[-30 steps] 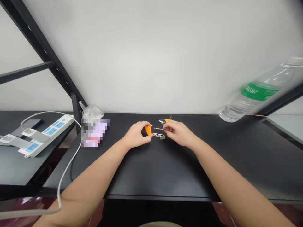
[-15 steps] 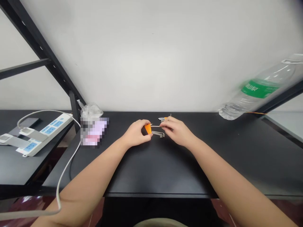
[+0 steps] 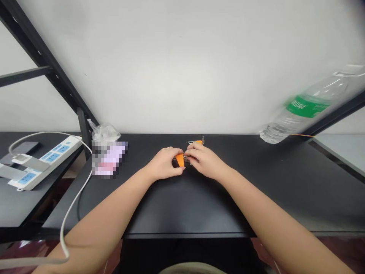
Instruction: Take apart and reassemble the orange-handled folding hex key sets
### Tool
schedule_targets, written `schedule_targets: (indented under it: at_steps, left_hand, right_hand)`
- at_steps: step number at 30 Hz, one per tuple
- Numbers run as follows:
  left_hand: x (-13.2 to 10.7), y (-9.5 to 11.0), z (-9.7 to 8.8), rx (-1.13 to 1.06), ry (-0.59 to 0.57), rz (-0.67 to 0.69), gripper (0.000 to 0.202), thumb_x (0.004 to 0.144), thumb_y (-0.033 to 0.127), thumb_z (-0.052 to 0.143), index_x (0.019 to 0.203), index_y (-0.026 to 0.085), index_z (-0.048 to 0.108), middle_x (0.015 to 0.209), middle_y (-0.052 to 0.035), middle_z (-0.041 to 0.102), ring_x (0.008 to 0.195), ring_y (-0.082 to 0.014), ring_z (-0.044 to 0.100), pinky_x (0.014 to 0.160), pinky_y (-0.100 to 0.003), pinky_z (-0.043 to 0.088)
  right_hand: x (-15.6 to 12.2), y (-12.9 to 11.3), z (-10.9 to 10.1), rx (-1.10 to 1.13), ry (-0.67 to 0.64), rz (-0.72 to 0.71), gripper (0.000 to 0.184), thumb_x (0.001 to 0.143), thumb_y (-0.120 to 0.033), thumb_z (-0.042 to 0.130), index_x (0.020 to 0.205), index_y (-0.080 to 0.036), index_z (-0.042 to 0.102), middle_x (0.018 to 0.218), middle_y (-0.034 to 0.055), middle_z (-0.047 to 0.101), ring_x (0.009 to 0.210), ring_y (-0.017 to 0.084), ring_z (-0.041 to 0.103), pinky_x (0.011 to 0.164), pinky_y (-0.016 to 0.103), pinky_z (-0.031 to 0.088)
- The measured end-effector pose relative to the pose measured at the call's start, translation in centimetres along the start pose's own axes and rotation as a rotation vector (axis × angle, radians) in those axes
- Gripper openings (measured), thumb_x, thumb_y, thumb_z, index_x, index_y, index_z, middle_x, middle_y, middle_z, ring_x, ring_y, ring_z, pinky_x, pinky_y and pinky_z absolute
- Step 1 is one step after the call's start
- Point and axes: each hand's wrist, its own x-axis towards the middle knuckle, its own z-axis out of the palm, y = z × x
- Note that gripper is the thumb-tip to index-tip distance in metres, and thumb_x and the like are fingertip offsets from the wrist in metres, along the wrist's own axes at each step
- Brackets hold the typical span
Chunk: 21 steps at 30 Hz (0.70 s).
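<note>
Orange holder [image 3: 180, 160] | left hand [image 3: 163, 164] clamped on it, partly covering | right hand [image 3: 204, 160] pinching metal key [image 3: 185, 156], mostly hidden

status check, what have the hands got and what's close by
Left hand gripping orange holder. Right hand pinching slim metal rod at that holder. Second orange holder just beyond right hand, partly hidden.

Two pinching hands [image 3: 162, 164] [image 3: 207, 161] close together
</note>
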Motion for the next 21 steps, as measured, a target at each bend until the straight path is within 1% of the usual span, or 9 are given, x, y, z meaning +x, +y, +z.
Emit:
schedule_targets:
  at_steps: [2,4,7,11,13,15,18,21]
  left_hand:
    - [0.1,0.1,0.2,-0.003,0.005,0.001,0.027,0.076,0.033,0.073,0.100,0.022,0.065,0.086,-0.0009,0.068,0.079,-0.0211,0.063,0.074,-0.034,0.050]
    - [0.2,0.0,0.4,-0.016,0.006,0.003,0.027,0.075,0.032,0.073,0.099,0.022,0.064,0.088,-0.0014,0.068,0.080,-0.0212,0.063,0.074,-0.034,0.050]
    - [0.0,-0.4,0.5,-0.017,0.017,-0.029,0.030,0.074,0.030,0.072,0.101,0.023,0.064,0.092,-0.0016,0.069,0.083,-0.0216,0.065,0.075,-0.034,0.052]
    - [-0.3,-1.1,0.3,-0.009,0.081,-0.120,0.041,0.075,0.031,0.073,0.114,0.024,0.062,0.104,-0.0024,0.071,0.092,-0.0230,0.067,0.082,-0.036,0.054]
    - [-0.3,-1.4,0.2,-0.020,0.111,-0.146,0.047,0.077,0.032,0.072,0.122,0.026,0.059,0.111,-0.0022,0.072,0.098,-0.0234,0.068,0.087,-0.037,0.055]
    - [-0.3,-1.6,0.1,-0.030,0.124,-0.142,0.050,0.078,0.031,0.071,0.127,0.027,0.058,0.115,-0.0015,0.072,0.101,-0.0230,0.068,0.090,-0.037,0.055]
    - [-0.1,-1.8,0.3,-0.033,0.126,-0.106,0.046,0.080,0.029,0.070,0.126,0.027,0.062,0.116,-0.0007,0.072,0.103,-0.0218,0.068,0.096,-0.038,0.054]
    - [-0.2,-1.9,0.5,-0.035,0.126,-0.070,0.040,0.083,0.030,0.069,0.123,0.027,0.065,0.114,-0.0004,0.073,0.103,-0.0211,0.069,0.099,-0.038,0.053]
  right_hand:
    - [0.3,-0.4,0.3,0.060,0.010,0.029,0.021,0.094,-0.011,0.054,0.108,-0.023,0.065,0.108,0.0081,0.061,0.088,0.020,0.061,0.076,0.035,0.052]
    - [0.5,-0.7,0.6,0.119,0.019,0.049,0.020,0.092,-0.010,0.055,0.106,-0.022,0.062,0.105,0.0072,0.061,0.089,0.020,0.060,0.077,0.035,0.052]
    - [0.5,-0.7,0.8,0.171,0.007,0.068,0.018,0.090,-0.009,0.055,0.103,-0.023,0.059,0.102,0.0059,0.062,0.088,0.019,0.059,0.078,0.035,0.051]
    - [-0.1,1.2,0.5,0.065,-0.020,0.160,0.015,0.088,-0.011,0.056,0.096,-0.022,0.062,0.096,0.0048,0.064,0.085,0.019,0.060,0.077,0.035,0.049]
    - [-0.4,2.4,0.2,0.009,-0.086,0.219,0.011,0.088,-0.013,0.058,0.089,-0.022,0.065,0.091,0.0042,0.065,0.084,0.020,0.060,0.076,0.035,0.047]
    - [-0.6,3.1,0.0,-0.002,-0.154,0.272,0.009,0.089,-0.016,0.060,0.086,-0.022,0.067,0.089,0.0038,0.067,0.082,0.019,0.061,0.074,0.033,0.047]
    - [-0.7,3.5,0.0,-0.007,-0.207,0.311,0.010,0.089,-0.017,0.060,0.085,-0.022,0.068,0.088,0.0033,0.068,0.081,0.018,0.062,0.072,0.030,0.046]
    - [-0.8,3.7,0.4,-0.087,-0.196,0.373,0.009,0.084,-0.014,0.063,0.079,-0.021,0.067,0.083,0.0036,0.067,0.078,0.018,0.062,0.068,0.028,0.045]
